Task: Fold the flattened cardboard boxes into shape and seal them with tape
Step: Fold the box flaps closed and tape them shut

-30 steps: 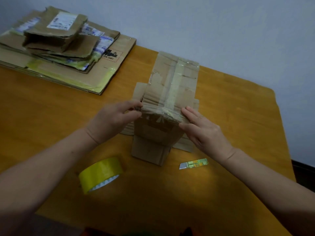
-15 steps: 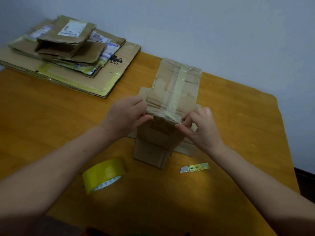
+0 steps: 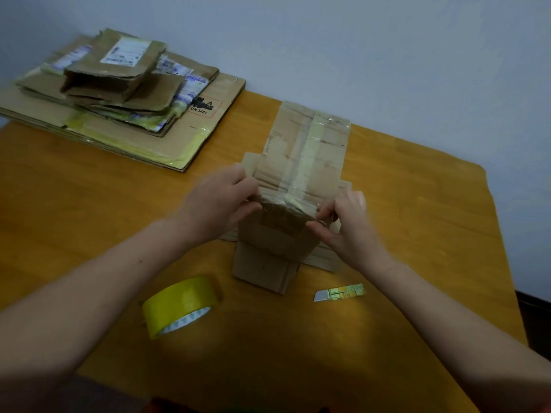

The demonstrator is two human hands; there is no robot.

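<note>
In the head view, a partly folded cardboard box [image 3: 301, 174] stands mid-worktop [image 3: 89, 219], with old clear tape along its top. The left hand [image 3: 217, 207] grips the box's near left edge, its fingers [image 3: 238, 177] curled round it. The right hand [image 3: 348, 228] pinches the near right corner. A yellow tape roll [image 3: 179, 305] lies near the left forearm and a small cutter [image 3: 340, 292] near the right wrist. Flattened boxes [image 3: 119, 99] are stacked at the far left.

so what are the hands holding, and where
The cardboard box: the left hand grips its near top edge at the left corner, the right hand pinches the right corner.
</note>
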